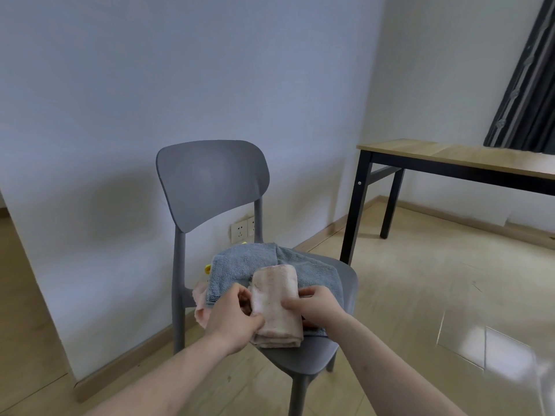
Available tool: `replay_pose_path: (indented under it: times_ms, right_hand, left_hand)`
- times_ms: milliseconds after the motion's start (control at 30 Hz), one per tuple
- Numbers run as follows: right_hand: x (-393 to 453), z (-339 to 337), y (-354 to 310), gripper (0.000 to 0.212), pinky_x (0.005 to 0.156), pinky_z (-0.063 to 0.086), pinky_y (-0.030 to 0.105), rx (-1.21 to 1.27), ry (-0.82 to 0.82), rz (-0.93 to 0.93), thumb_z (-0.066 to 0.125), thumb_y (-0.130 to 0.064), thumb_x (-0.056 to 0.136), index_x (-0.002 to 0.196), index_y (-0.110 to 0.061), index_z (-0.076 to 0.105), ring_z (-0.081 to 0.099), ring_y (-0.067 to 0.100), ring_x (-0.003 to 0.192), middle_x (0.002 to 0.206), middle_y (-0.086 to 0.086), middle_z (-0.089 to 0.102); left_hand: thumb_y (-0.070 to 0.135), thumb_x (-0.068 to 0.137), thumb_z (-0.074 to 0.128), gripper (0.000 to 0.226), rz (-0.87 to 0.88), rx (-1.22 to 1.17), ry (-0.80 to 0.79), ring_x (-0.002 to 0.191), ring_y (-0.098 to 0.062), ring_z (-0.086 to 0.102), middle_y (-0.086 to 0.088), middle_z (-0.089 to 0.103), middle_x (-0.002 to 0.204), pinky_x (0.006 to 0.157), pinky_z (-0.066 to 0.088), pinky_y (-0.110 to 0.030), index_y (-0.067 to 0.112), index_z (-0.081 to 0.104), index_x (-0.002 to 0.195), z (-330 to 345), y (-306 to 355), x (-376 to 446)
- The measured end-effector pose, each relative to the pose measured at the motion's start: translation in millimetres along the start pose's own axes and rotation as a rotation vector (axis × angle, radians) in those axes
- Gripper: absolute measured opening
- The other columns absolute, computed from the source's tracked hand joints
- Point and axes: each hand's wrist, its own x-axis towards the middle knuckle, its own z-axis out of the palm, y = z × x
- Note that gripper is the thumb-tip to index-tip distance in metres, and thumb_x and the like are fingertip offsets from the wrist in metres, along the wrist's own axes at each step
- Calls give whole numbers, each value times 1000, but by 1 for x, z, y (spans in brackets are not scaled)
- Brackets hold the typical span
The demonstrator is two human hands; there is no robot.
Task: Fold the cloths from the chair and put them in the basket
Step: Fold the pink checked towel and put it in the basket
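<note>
A grey plastic chair [210, 178] stands against the wall with a heap of cloths on its seat. On top lies a folded pale pink cloth [277, 298], a narrow strip running front to back. My left hand [232, 318] grips its left edge, fingers curled round the fabric. My right hand [315, 304] pinches its right edge. Under it spreads a blue-grey towel [243, 265]. Another pink cloth [200, 307] and a bit of yellow cloth [207, 268] poke out at the left side. No basket is in view.
A wooden table with black legs [450, 157] stands to the right by a dark curtain [528, 76]. Wall sockets [241, 230] sit low behind the chair. Pale wooden floor surrounds the chair.
</note>
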Motion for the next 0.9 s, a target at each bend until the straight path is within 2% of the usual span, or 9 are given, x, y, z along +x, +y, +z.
replay_pose_path:
  times_ms: [67,233,300,367,500,633,767,833,900]
  right_hand:
    - [-2,0,-1,22,88,64,42,48,-25,4,82,-24,79,98,-15,78,75,23,97,101,5,79]
    - [-12,-16,-17,26,87,62,40,209,-64,-31,73,-19,85,111,-11,74,73,27,103,109,11,76]
    - [-19,-30,-24,29,93,62,42,229,-139,-64,72,-17,88,116,-16,73,73,26,106,113,8,76]
    - [-23,-44,-27,32,97,60,45,209,-214,-93,72,-18,89,120,-22,72,72,26,110,118,6,75]
    - [-26,-62,-20,43,102,58,49,172,-331,-105,75,-20,85,128,-23,70,71,27,115,124,7,74]
    - [-25,-69,-4,48,104,56,52,163,-410,-86,76,-23,82,130,-23,69,70,30,117,127,9,73]
    - [-10,-72,8,46,107,53,56,217,-460,-53,71,-14,89,135,-17,66,69,35,119,130,14,71]
    - [-1,-72,11,47,106,53,56,222,-454,-55,71,-14,87,134,-14,65,70,36,119,130,16,71]
    - [11,-70,14,47,102,56,54,192,-429,-76,72,-14,84,130,-10,67,71,36,116,127,16,72]
  left_hand:
    - [30,68,81,43,1,-16,4,87,-2,65,13,67,100,65,38,-14,28,54,102,0,1,0]
    - [43,76,83,55,46,-167,118,92,8,57,18,60,114,72,39,-8,32,51,119,-7,13,-2]
    - [44,76,84,63,78,-299,126,103,4,57,17,56,124,88,51,-19,32,50,128,-11,18,2]
    - [48,72,87,78,67,-402,59,114,-2,57,19,53,131,100,53,-35,31,47,137,-14,18,5]
    - [63,50,93,108,11,-587,-155,121,-10,62,13,64,131,107,50,-43,31,46,142,-7,14,8]
    - [49,54,91,83,27,-664,-238,112,-14,70,3,76,116,102,54,-37,24,63,128,6,15,9]
    - [36,63,91,83,48,-596,-172,116,-3,61,11,59,133,94,49,-21,30,55,137,17,26,17]
    - [39,69,87,83,116,-464,-172,122,2,53,17,53,137,102,47,-26,42,48,142,19,29,25]
    - [43,68,78,75,187,-317,-198,121,2,56,21,60,131,108,47,-35,46,52,138,24,26,33]
